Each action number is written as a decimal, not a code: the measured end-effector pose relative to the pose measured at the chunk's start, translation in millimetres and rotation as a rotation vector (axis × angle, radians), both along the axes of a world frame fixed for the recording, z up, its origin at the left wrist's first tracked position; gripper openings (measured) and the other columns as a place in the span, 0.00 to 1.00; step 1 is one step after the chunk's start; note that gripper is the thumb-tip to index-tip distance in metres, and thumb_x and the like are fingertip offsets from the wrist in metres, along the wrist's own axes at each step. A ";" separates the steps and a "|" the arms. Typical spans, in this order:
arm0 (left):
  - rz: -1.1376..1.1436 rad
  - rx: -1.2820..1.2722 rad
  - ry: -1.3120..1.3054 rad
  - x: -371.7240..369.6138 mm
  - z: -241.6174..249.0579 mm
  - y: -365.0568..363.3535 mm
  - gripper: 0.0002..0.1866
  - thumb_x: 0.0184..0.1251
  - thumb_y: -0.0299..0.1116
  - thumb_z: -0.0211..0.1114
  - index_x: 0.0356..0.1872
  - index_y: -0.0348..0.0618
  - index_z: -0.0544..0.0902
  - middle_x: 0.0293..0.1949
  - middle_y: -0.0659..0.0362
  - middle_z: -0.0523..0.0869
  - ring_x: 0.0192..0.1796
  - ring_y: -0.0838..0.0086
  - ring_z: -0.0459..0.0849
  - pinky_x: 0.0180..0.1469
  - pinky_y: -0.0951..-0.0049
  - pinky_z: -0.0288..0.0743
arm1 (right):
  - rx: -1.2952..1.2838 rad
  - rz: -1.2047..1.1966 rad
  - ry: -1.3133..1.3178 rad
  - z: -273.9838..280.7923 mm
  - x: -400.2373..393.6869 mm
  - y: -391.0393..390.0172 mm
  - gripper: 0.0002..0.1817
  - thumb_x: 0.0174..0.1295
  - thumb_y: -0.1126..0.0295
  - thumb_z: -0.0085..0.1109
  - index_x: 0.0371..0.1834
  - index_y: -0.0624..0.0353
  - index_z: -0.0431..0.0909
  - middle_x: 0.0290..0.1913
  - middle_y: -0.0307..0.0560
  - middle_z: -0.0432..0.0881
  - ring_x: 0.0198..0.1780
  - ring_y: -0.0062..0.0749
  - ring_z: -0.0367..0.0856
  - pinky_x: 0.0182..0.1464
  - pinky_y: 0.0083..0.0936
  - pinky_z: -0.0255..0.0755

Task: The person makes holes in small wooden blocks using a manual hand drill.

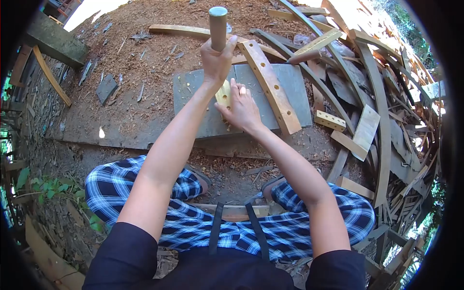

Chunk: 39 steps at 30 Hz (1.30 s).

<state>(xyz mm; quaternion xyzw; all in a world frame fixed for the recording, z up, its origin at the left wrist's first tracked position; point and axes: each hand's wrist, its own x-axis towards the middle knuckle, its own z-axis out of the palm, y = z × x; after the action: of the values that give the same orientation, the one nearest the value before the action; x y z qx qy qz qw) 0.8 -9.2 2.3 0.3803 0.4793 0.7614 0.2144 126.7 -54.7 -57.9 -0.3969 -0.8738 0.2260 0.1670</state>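
Note:
My left hand is closed around a thick brown cylindrical handle with a pale, shiny top end. The handle stands nearly upright; whatever lies below the fist is hidden. Just beneath it, my right hand grips a small yellowish wooden block with drilled holes, its fingers covering the block's right side. This block lies on a flat grey board. To the right of my right hand, a longer wooden beam with a row of round holes rests across the same board.
A short drilled block lies right of the board, beside pale wood offcuts. Curved wooden strips and scraps pile up along the right. One curved strip lies behind on wood chips. A thick post stands at upper left.

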 end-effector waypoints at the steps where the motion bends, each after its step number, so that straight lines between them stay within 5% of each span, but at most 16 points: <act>1: 0.006 0.001 -0.013 -1.3 -1.0 -0.4 0.15 0.66 0.29 0.68 0.21 0.47 0.73 0.13 0.69 0.70 0.13 0.88 0.65 0.13 0.82 0.55 | -0.017 0.004 0.007 -6.6 -7.8 -1.9 0.44 0.61 0.46 0.60 0.70 0.68 0.59 0.62 0.60 0.69 0.61 0.55 0.69 0.61 0.46 0.67; 4: 0.072 0.051 -0.116 -4.2 2.6 -10.6 0.16 0.66 0.29 0.67 0.20 0.48 0.71 0.12 0.69 0.69 0.11 0.87 0.63 0.12 0.81 0.53 | -0.043 -0.114 0.122 -18.8 -21.3 -7.3 0.43 0.59 0.51 0.62 0.69 0.70 0.59 0.57 0.63 0.70 0.57 0.58 0.71 0.59 0.45 0.70; 10: 0.363 0.125 -0.794 -54.4 -20.5 -38.8 0.26 0.71 0.37 0.59 0.13 0.52 0.57 0.10 0.70 0.58 0.09 0.85 0.53 0.12 0.77 0.44 | 0.010 -0.180 0.197 -24.8 -21.4 -9.9 0.42 0.58 0.53 0.62 0.69 0.70 0.60 0.53 0.64 0.72 0.53 0.58 0.72 0.56 0.46 0.69; 14: 0.574 0.023 -1.025 -59.1 -27.9 -38.9 0.21 0.70 0.39 0.58 0.21 0.51 0.58 0.13 0.68 0.59 0.10 0.84 0.50 0.13 0.75 0.42 | -0.100 -0.331 0.157 -19.9 -33.6 -25.1 0.45 0.58 0.51 0.62 0.73 0.66 0.56 0.57 0.61 0.68 0.59 0.55 0.67 0.60 0.50 0.62; 18: 0.581 0.024 -0.835 -43.5 -5.9 -28.5 0.20 0.68 0.35 0.61 0.23 0.48 0.59 0.13 0.68 0.61 0.10 0.84 0.53 0.13 0.75 0.44 | -0.393 -0.676 0.182 -4.3 -64.0 -55.3 0.49 0.59 0.49 0.62 0.77 0.62 0.47 0.65 0.56 0.61 0.66 0.53 0.60 0.64 0.54 0.53; 22: 0.433 0.051 -0.739 -41.1 17.3 -28.7 0.20 0.69 0.32 0.61 0.21 0.48 0.60 0.13 0.69 0.60 0.10 0.85 0.53 0.13 0.75 0.45 | -0.572 -0.649 0.321 7.6 -52.4 -55.4 0.47 0.58 0.61 0.58 0.78 0.61 0.42 0.68 0.56 0.55 0.69 0.54 0.55 0.67 0.59 0.50; 24: 0.416 0.053 -0.708 -43.4 19.6 -29.8 0.21 0.70 0.32 0.61 0.20 0.49 0.60 0.13 0.69 0.60 0.10 0.85 0.53 0.13 0.76 0.45 | -0.470 -0.502 0.321 8.3 -29.7 -38.8 0.46 0.54 0.71 0.53 0.78 0.62 0.42 0.68 0.56 0.55 0.70 0.56 0.54 0.68 0.62 0.49; 30: 0.317 -0.047 -0.602 -35.0 14.2 -28.7 0.14 0.70 0.31 0.60 0.28 0.46 0.63 0.12 0.69 0.61 0.09 0.84 0.57 0.12 0.74 0.50 | -0.218 -0.066 0.168 -19.4 15.6 16.1 0.43 0.51 0.77 0.54 0.76 0.59 0.55 0.64 0.57 0.64 0.66 0.54 0.64 0.69 0.45 0.60; 37: 0.417 -0.059 -0.582 -32.5 7.1 -28.1 0.17 0.72 0.37 0.61 0.28 0.45 0.64 0.14 0.67 0.64 0.11 0.83 0.61 0.11 0.77 0.53 | -0.106 -0.127 0.169 -41.0 16.6 7.3 0.39 0.49 0.77 0.58 0.72 0.55 0.64 0.63 0.51 0.66 0.63 0.49 0.66 0.64 0.45 0.63; 39: 0.478 -0.067 -0.590 -30.7 7.1 -28.2 0.20 0.73 0.41 0.62 0.28 0.46 0.62 0.14 0.69 0.61 0.12 0.85 0.55 0.14 0.76 0.47 | -0.102 -0.133 0.158 -40.2 15.0 6.6 0.39 0.49 0.77 0.58 0.71 0.55 0.65 0.62 0.50 0.66 0.63 0.48 0.66 0.64 0.44 0.63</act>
<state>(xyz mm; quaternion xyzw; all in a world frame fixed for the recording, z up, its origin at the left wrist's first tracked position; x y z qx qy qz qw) -30.0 -37.4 9.4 0.0153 0.4967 0.8506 0.1718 141.7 -48.1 -98.0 -0.4429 -0.8170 0.2890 0.2298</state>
